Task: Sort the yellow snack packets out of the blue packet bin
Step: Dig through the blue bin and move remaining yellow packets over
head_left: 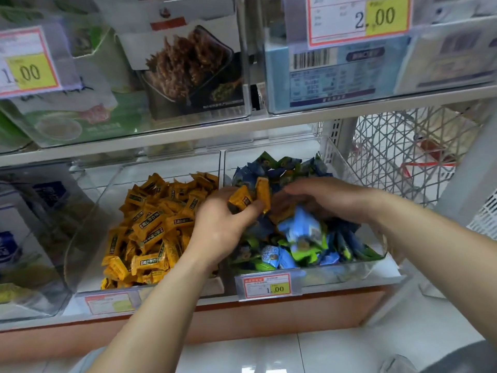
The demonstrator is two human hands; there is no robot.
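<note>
- Two yellow snack packets [251, 196] stand upright in the left hand [223, 224], pinched between thumb and curled fingers, at the 9 o'clock edge of the blue packet bin [349, 269].
- The right hand [325, 200] lies palm-down on the blue and green packets [301, 232] mid-bin, fingers bent into the pile; whether it grips anything cannot be told.
- At the bin's 9 o'clock, just beside it, is a clear bin [88, 224] heaped with yellow packets [150, 227].
- A price tag [266, 287] hangs at its 6 o'clock front.
- A wire basket [403, 152] sits at 2 o'clock.
</note>
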